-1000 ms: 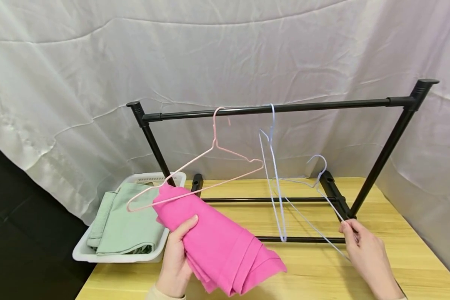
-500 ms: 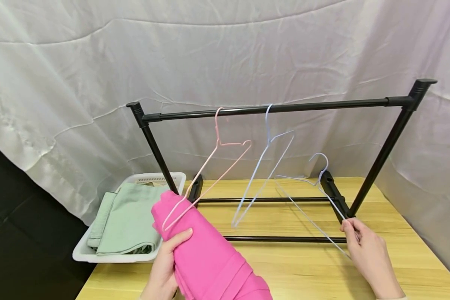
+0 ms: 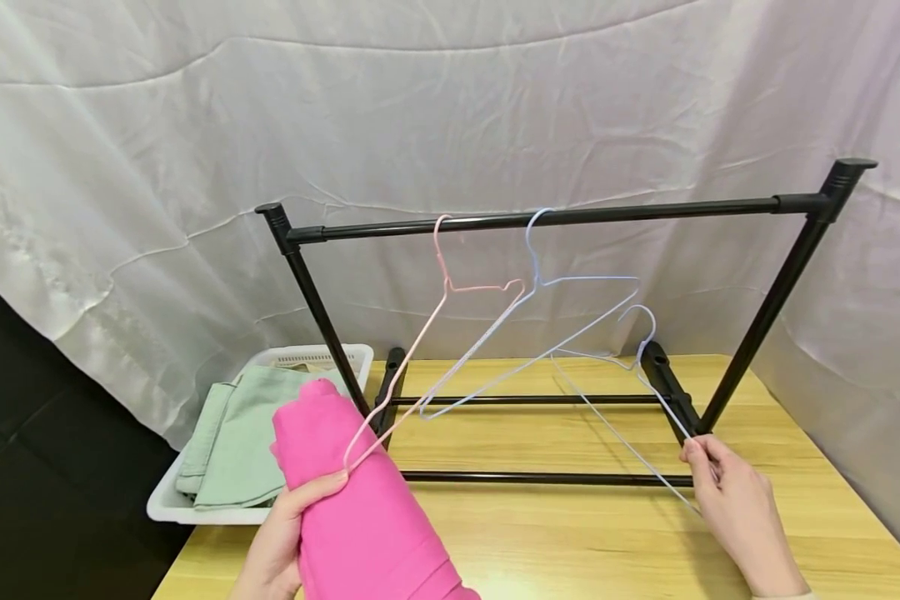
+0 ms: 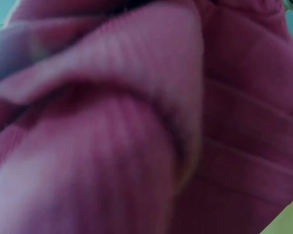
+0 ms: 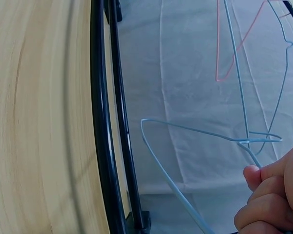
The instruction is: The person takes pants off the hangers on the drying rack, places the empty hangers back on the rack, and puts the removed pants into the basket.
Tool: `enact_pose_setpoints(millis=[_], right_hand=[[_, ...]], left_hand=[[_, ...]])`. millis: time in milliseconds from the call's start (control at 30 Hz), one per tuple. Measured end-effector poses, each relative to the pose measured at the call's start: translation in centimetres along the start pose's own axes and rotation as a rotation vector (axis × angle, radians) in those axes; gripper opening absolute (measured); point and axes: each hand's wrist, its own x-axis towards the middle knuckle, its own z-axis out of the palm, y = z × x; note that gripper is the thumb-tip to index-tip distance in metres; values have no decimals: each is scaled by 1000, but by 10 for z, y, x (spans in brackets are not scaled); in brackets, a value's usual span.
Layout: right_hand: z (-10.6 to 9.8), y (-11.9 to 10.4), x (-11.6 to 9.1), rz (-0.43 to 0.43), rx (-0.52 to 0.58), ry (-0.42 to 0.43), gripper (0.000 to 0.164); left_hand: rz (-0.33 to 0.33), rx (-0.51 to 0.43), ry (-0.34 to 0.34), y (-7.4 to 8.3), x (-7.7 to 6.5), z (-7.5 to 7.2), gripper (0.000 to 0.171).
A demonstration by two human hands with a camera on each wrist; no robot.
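Observation:
My left hand (image 3: pixel 288 525) grips a rolled or folded bright pink cloth (image 3: pixel 375 517), thumb on top and fingers hidden beneath. The pink cloth (image 4: pixel 249 107) fills most of the left wrist view, blurred. A pink wire hanger (image 3: pixel 423 332) hangs from the rail; its lower corner overlaps the cloth near my thumb tip, and I cannot tell whether thumb and wire touch. My right hand (image 3: pixel 738 508) pinches a pale blue wire hanger (image 3: pixel 653 323) by one side, hook upward, also seen as a hanger (image 5: pixel 190 129) in the right wrist view.
Another pale blue hanger (image 3: pixel 588 278) hangs on the black rack's top rail (image 3: pixel 660 210). A white basket (image 3: pixel 168 508) holding folded green cloth (image 3: pixel 247 450) stands on the left. The rack stands on a wooden table (image 3: pixel 570 542), with a pale curtain (image 3: pixel 450 108) behind.
My left hand has moved left and down with the pink cloth. Both hanging hangers have swung round, the blue one from edge-on to facing more forward. The right hand stays almost still.

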Motion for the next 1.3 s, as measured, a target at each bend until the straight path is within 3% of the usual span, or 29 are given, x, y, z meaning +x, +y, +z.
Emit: enact_pose_setpoints(millis=[333, 667, 933, 1133, 1300], right_hand=[[-4, 0, 1, 13, -3, 9, 28], [-4, -2, 1, 21, -2, 3, 28], [-3, 0, 1, 16, -1, 27, 27], [-3, 0, 1, 13, 0, 37, 26], [-4, -1, 1, 14, 3, 46, 25]], left_hand=[[-46, 107, -31, 16, -12, -24, 28], [-49, 169, 52, 31, -18, -28, 38], [70, 192, 12, 39, -21, -31, 21], [148, 194, 100, 46, -19, -28, 23], [161, 169, 139, 50, -17, -28, 25]])
